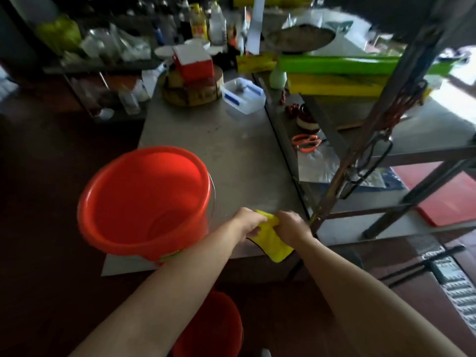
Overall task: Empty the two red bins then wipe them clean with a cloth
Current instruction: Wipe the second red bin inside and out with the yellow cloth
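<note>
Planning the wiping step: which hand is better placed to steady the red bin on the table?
Probably the left hand: it is nearer the red bin; the right hand, farther away, also grips the yellow cloth.

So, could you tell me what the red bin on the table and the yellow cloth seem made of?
The red bin is probably plastic: smooth, slightly glossy, highlights on its moulded rim. The yellow cloth looks like soft matte textile; it folds and droops.

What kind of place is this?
Probably a working kitchen or food-prep area: a steel table holds a round wooden chopping block, and sauce or oil bottles crowd together behind it.
</note>
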`<state>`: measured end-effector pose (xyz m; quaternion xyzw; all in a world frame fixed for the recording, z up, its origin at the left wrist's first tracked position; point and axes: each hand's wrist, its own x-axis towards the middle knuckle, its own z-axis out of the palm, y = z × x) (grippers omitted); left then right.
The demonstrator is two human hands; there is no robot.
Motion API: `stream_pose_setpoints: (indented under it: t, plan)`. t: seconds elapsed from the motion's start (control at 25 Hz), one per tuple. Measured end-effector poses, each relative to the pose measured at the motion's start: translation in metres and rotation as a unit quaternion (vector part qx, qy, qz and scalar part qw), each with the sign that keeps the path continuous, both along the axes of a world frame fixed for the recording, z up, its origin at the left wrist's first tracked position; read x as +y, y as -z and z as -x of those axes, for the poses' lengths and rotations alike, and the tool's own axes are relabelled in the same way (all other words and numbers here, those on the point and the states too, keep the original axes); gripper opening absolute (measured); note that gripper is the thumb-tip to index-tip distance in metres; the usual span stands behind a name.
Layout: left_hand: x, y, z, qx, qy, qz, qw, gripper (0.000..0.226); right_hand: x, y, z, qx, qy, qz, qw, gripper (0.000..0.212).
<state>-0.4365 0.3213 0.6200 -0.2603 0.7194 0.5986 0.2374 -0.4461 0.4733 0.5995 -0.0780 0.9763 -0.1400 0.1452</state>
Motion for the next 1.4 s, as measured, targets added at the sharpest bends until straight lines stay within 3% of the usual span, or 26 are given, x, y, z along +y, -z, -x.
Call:
stream_pose_setpoints:
  t: [0.08,0.2,0.24,0.36,0.44,0.64,0.72,0.8,1.0,1.12,1.24,1.4]
  plan:
    - [-0.012,-0.031,0.004,0.026,0.034,0.078,0.996,0.033,-0.007,-0.037,0.002,0.010,0.023,0.021,0.999,0.024]
    - [-0.034,-0.089,0.008,0.134,0.062,0.201,0.969,0.042,-0.025,-0.099,0.011,0.010,-0.035,-0.021,0.999,0.029]
    - [-0.045,-0.107,0.009,0.187,0.096,0.232,0.950,0.046,-0.033,-0.121,0.014,0.019,-0.062,-0.041,0.997,0.032]
    - [-0.078,-0.149,0.005,0.287,0.285,0.337,0.850,0.064,-0.053,-0.172,0.021,0.051,-0.107,-0.059,0.991,0.035]
    - [-0.105,-0.169,0.000,0.314,0.328,0.362,0.814,0.058,-0.065,-0.196,0.018,0.065,-0.106,-0.077,0.989,0.031]
    - [-0.156,-0.203,-0.021,0.348,0.330,0.438,0.760,0.042,-0.101,-0.227,0.008,0.116,-0.125,-0.083,0.982,0.029]
    - [-0.177,-0.213,-0.027,0.393,0.279,0.447,0.754,0.025,-0.117,-0.237,0.006,0.137,-0.113,-0.069,0.982,0.030]
    - [-0.198,-0.227,-0.032,0.418,0.216,0.444,0.763,0.024,-0.130,-0.252,0.009,0.162,-0.097,-0.053,0.981,0.028]
    - [-0.259,-0.244,-0.053,0.384,0.187,0.462,0.777,0.027,-0.189,-0.282,0.015,0.189,-0.168,-0.036,0.967,0.026]
    - [-0.299,-0.234,-0.072,0.345,0.161,0.454,0.805,0.031,-0.227,-0.271,0.008,0.179,-0.204,-0.041,0.961,0.029]
    - [-0.336,-0.205,-0.098,0.284,0.180,0.450,0.828,0.033,-0.259,-0.241,-0.013,0.147,-0.229,-0.039,0.961,0.037]
    - [-0.366,-0.142,-0.136,0.251,0.285,0.430,0.819,0.032,-0.292,-0.190,-0.063,0.108,-0.286,-0.023,0.952,0.037]
